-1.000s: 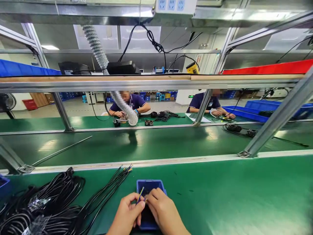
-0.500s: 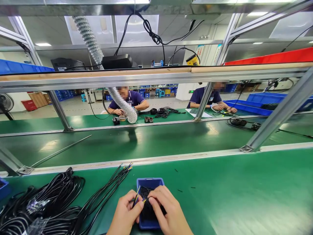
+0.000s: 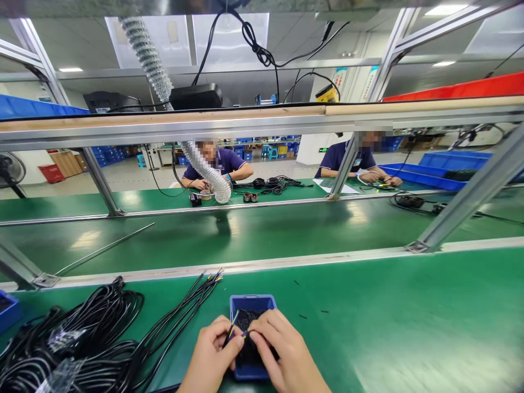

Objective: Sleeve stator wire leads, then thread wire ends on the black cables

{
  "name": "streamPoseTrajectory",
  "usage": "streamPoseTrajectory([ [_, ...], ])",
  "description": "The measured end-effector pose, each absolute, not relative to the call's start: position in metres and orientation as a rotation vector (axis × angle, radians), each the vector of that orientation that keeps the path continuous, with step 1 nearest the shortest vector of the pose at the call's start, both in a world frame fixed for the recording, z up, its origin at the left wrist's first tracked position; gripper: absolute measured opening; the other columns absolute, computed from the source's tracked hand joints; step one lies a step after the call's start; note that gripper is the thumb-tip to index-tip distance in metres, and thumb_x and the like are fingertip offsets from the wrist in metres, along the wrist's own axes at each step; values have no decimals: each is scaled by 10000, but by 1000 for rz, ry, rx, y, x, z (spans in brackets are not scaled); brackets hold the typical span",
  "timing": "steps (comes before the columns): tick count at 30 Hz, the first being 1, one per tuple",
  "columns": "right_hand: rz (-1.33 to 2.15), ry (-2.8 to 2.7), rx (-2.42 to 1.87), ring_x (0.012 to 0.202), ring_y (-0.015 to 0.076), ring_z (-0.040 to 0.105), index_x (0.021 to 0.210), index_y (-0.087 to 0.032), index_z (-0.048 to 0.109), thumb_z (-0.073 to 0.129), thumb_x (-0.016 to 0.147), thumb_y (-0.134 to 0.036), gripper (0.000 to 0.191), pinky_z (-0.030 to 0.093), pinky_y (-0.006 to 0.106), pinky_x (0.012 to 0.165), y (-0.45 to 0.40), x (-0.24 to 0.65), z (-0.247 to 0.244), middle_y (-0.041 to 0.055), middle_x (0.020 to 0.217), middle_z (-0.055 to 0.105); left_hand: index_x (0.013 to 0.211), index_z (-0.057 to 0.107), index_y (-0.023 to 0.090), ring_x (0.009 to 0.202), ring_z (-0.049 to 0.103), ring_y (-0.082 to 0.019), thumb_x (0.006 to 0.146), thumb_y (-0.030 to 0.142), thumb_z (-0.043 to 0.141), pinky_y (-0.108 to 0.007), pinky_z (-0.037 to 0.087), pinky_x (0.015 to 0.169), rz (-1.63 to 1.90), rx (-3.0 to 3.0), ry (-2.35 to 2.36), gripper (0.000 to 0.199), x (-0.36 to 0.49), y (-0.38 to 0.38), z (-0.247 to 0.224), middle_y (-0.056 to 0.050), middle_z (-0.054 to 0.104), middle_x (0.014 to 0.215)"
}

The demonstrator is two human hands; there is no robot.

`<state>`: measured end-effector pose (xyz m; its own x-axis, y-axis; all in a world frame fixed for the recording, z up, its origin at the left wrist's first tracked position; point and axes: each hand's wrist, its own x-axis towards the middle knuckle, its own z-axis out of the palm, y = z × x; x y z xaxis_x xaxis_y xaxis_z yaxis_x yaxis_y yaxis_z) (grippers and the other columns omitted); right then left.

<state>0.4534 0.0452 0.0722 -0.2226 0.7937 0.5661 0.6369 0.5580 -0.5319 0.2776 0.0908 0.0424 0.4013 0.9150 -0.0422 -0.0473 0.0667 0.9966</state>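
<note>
My left hand [image 3: 216,352] is closed on the end of a black cable, from which thin yellow and blue wires [image 3: 234,322] stick out. Close beside it, my right hand [image 3: 282,349] pinches at the wire tips; whatever small piece lies between its fingertips is too small to make out. Both hands are over a blue bin [image 3: 254,374] that holds many short black pieces [image 3: 249,317]. Left of the hands, several black cables [image 3: 172,322] with bared coloured wire ends lie on the green table.
Coiled black cables [image 3: 94,322] pile up at the left, beside another blue bin [image 3: 9,314]. Small black bits [image 3: 303,316] lie right of the middle bin. A metal frame [image 3: 262,263] crosses beyond. Two people sit at the far bench.
The view has shifted slightly. Both hands stay over the bin in nearly the same pose, with the fingertips still together at the wire ends.
</note>
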Motion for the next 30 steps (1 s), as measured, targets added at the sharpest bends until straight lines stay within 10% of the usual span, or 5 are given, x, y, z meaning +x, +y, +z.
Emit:
streamPoseTrajectory([
  [7, 185, -2033, -1113, 787, 201, 581, 982, -207, 631, 461, 1004, -137, 185, 506, 310, 699, 52, 457, 62, 55, 862, 645, 789, 643, 140, 391, 384, -72, 684, 694, 742, -174, 258, 379, 788, 1274, 959, 573, 277, 90, 39, 72, 434, 451],
  [30, 101, -2017, -1140, 773, 186, 529, 956, -208, 600, 407, 1020, -122, 221, 467, 291, 664, 53, 460, 73, 49, 852, 605, 692, 633, 147, 413, 379, -52, 732, 565, 747, -201, 283, 410, 811, 1328, 954, 435, 279, 88, 50, 52, 472, 624],
])
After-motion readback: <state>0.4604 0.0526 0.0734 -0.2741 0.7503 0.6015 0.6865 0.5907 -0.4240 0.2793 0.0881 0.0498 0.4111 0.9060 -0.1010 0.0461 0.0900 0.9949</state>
